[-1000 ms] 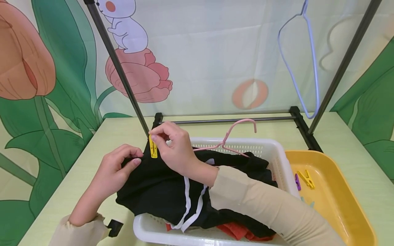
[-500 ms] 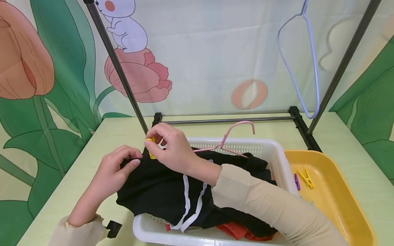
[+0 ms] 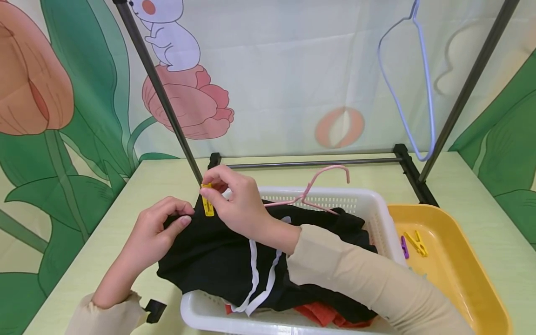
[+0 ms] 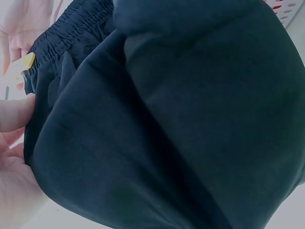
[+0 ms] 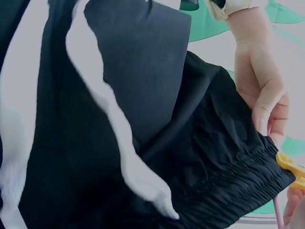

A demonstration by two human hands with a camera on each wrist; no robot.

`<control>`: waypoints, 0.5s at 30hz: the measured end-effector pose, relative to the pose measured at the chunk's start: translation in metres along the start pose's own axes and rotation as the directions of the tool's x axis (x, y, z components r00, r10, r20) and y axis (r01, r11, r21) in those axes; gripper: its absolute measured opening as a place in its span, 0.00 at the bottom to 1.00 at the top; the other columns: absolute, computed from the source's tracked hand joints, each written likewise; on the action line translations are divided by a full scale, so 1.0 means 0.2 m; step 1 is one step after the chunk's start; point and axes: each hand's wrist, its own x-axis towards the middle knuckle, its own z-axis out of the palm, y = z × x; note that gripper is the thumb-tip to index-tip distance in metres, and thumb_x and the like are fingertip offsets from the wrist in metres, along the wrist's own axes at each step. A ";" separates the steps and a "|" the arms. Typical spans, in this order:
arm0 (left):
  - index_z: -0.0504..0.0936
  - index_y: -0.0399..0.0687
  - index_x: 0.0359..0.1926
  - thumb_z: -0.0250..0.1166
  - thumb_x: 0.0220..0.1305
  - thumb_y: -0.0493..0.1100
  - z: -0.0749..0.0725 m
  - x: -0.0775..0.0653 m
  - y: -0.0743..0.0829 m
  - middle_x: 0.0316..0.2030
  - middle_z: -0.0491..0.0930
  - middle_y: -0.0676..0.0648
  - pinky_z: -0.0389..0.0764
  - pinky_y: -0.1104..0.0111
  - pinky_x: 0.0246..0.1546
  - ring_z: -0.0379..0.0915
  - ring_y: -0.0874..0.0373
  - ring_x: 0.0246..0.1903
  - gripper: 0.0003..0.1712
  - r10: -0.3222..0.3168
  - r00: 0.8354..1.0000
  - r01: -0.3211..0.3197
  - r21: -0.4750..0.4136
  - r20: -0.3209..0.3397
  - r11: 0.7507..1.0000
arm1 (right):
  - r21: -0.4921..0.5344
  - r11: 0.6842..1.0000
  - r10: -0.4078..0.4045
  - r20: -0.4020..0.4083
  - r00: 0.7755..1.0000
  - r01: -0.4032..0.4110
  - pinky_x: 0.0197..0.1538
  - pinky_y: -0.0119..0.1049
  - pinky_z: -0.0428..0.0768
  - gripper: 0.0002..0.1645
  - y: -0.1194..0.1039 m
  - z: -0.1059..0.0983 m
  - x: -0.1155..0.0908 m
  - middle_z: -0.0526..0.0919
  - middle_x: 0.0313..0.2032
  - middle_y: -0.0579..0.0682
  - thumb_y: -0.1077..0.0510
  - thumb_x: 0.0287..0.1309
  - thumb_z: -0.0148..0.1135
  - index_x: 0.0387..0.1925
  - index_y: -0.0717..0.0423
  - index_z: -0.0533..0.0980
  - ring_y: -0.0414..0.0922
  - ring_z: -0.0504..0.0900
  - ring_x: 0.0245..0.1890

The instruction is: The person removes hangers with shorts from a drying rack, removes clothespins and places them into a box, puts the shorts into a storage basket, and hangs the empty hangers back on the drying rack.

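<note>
Right grip (image 3: 240,204) shifted slightly — clothespin (image 3: 208,205) between fingertips.

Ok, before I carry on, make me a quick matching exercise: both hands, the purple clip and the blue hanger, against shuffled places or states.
1. Right hand
2. Left hand
3. Purple clip
4. Blue hanger

A. In the yellow tray
B. Holding the edge of the black garment
C. High up, before the printed backdrop
D. Pinching a yellow clip

Pairs: 1-D, 2-B, 3-A, 4-C
</note>
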 end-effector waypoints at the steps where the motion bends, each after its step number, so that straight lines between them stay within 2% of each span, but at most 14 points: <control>1: 0.77 0.41 0.32 0.62 0.49 0.27 0.00 0.00 0.00 0.28 0.76 0.51 0.68 0.82 0.33 0.66 0.69 0.29 0.08 0.001 1.000 -0.001 0.001 -0.001 1.000 | 0.006 1.000 0.006 -0.014 1.000 -0.006 0.35 0.22 0.74 0.06 0.00 0.00 0.00 0.78 0.27 0.53 0.67 0.51 0.58 0.31 0.62 0.70 0.40 0.76 0.27; 5: 0.77 0.41 0.32 0.62 0.49 0.27 0.00 0.00 0.01 0.28 0.76 0.51 0.68 0.82 0.33 0.67 0.69 0.29 0.09 0.008 1.000 -0.008 -0.001 -0.001 1.000 | 0.081 0.994 0.083 -0.066 0.994 -0.077 0.34 0.24 0.74 0.06 0.01 0.01 0.00 0.75 0.27 0.54 0.68 0.51 0.58 0.29 0.62 0.68 0.41 0.74 0.25; 9: 0.78 0.41 0.32 0.62 0.49 0.27 0.00 0.00 0.02 0.28 0.76 0.51 0.68 0.83 0.32 0.67 0.68 0.28 0.09 0.011 1.000 -0.011 0.001 -0.003 1.000 | 0.172 0.972 0.181 -0.108 0.977 -0.161 0.31 0.25 0.73 0.07 0.00 0.01 0.01 0.73 0.26 0.56 0.69 0.51 0.57 0.27 0.63 0.66 0.43 0.72 0.25; 15: 0.77 0.41 0.31 0.62 0.49 0.27 0.00 0.01 0.02 0.28 0.75 0.51 0.67 0.82 0.32 0.66 0.68 0.28 0.09 0.013 1.000 -0.013 0.008 -0.008 1.000 | 0.229 0.945 0.270 -0.145 0.952 -0.233 0.32 0.25 0.72 0.07 0.01 0.01 0.02 0.73 0.27 0.59 0.68 0.51 0.57 0.28 0.64 0.66 0.42 0.72 0.26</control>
